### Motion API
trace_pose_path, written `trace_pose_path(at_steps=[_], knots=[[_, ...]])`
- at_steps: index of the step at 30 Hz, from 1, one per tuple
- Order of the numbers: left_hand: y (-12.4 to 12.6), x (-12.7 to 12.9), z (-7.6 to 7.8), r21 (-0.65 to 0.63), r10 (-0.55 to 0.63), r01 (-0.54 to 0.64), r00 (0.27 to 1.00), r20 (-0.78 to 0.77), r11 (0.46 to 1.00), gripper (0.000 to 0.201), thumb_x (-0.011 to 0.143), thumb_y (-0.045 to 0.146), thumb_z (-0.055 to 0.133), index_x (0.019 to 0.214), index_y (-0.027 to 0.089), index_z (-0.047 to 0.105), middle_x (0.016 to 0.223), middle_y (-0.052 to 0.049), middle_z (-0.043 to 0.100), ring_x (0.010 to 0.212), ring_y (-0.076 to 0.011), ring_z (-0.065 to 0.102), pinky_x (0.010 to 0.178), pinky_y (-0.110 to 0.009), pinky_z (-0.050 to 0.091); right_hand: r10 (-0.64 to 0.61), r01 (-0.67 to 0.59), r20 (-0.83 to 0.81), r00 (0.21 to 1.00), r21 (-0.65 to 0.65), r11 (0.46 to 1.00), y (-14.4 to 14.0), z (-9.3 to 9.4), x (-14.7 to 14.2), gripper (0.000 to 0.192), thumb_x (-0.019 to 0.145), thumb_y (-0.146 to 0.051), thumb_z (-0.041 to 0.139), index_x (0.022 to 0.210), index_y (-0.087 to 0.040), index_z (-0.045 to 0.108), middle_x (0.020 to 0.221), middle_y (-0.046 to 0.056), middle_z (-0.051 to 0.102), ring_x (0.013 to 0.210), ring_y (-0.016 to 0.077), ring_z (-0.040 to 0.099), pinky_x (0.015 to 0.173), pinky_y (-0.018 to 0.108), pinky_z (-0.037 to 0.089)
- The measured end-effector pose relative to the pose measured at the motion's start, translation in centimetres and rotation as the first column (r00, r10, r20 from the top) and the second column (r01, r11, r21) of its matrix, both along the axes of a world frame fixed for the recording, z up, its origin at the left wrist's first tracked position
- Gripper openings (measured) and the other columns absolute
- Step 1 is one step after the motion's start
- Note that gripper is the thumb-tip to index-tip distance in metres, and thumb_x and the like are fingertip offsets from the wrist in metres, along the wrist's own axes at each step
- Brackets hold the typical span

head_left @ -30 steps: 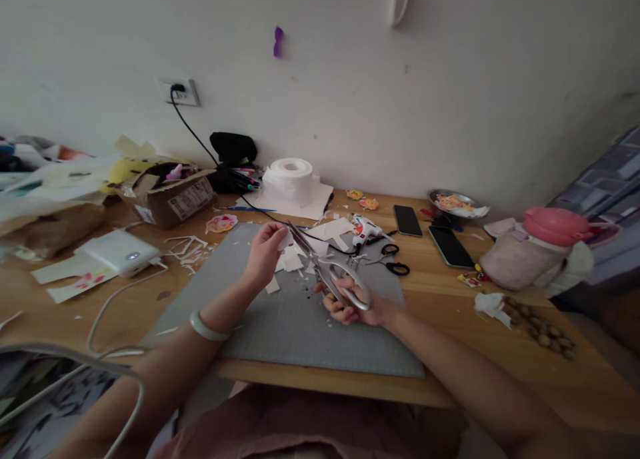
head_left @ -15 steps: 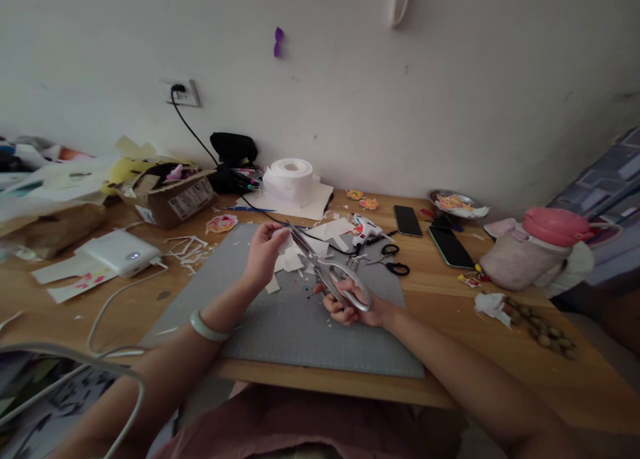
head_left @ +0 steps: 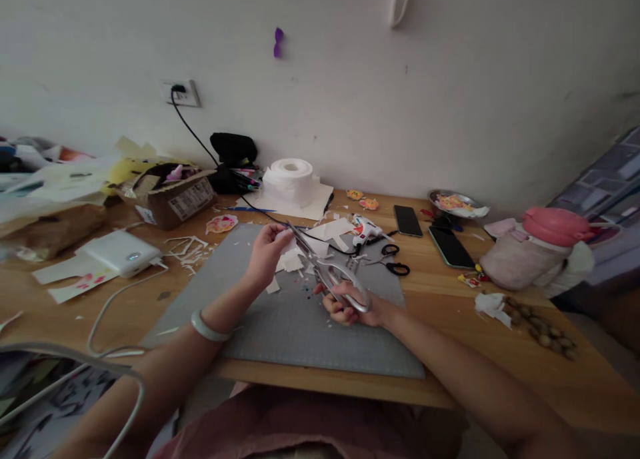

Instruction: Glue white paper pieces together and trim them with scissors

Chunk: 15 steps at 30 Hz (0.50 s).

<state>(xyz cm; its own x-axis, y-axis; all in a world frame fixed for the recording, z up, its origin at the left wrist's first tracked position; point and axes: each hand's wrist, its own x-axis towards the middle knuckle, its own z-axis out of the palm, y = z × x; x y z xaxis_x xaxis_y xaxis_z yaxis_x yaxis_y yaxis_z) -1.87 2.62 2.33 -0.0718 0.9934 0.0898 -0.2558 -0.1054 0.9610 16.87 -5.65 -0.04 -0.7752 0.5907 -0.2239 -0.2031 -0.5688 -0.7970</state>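
My right hand [head_left: 350, 306] grips the handles of large silver scissors [head_left: 320, 262] above a grey cutting mat [head_left: 295, 326]. The blades point up and left toward my left hand [head_left: 265, 252]. That hand pinches a small white paper piece [head_left: 286, 240] at the blade tips. White paper scraps [head_left: 287, 262] lie on the mat under both hands. A pale bangle [head_left: 206, 327] sits on my left wrist.
On the wooden table: a white glue gun [head_left: 367, 229], small black-handled scissors [head_left: 395, 259], two phones [head_left: 407, 220], a tissue roll [head_left: 291, 178], a cardboard box [head_left: 170, 196], a white power bank [head_left: 120, 252] with cable, a metal dish [head_left: 453, 201], a pink bottle [head_left: 543, 242].
The scissors' handles have closed slightly in my right hand. My left hand has shifted the paper piece a little at the blades. Nothing else has moved.
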Motion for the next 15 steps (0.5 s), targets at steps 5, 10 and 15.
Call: trace_pose_path(at_steps=[5, 10, 15], knots=[[0.20, 0.02, -0.36, 0.023, -0.021, 0.021, 1.000, 0.015, 1.000, 0.031, 0.053, 0.029, 0.072, 0.074, 0.019, 0.051, 0.065, 0.005, 0.055, 0.056, -0.0088, 0.050, 0.054, -0.022, 0.037, 0.013, -0.013, -0.023, 1.000, -0.012, 1.000, 0.22, -0.28, 0.05, 0.032, 0.072, -0.039, 0.058, 0.095, -0.019, 0.047, 0.055, -0.010, 0.038, 0.036, 0.0021, 0.018, 0.035, 0.017, 0.008], [0.20, -0.06, -0.52, 0.029, -0.040, 0.039, 0.999, 0.026, 0.999, 0.030, 0.055, 0.028, 0.071, 0.076, 0.019, 0.051, 0.065, 0.005, 0.055, 0.054, -0.0081, 0.049, 0.051, -0.021, 0.036, 0.013, -0.013, -0.018, 1.000, -0.020, 1.000, 0.24, -0.53, 0.06, 0.031, 0.073, -0.040, 0.056, 0.094, -0.019, 0.046, 0.055, -0.011, 0.037, 0.035, 0.0023, 0.018, 0.035, 0.017, 0.007], [0.04, -0.06, -0.28, 0.034, -0.022, 0.021, 1.000, 0.012, 0.999, 0.029, 0.055, 0.029, 0.070, 0.075, 0.019, 0.051, 0.063, 0.005, 0.052, 0.052, -0.0074, 0.046, 0.049, -0.020, 0.034, -0.027, 0.026, -0.020, 0.999, -0.059, 0.998, 0.21, -0.46, 0.02, 0.029, 0.074, -0.040, 0.054, 0.092, -0.019, 0.045, 0.054, -0.011, 0.034, 0.036, 0.0024, 0.015, 0.037, 0.018, 0.006]])
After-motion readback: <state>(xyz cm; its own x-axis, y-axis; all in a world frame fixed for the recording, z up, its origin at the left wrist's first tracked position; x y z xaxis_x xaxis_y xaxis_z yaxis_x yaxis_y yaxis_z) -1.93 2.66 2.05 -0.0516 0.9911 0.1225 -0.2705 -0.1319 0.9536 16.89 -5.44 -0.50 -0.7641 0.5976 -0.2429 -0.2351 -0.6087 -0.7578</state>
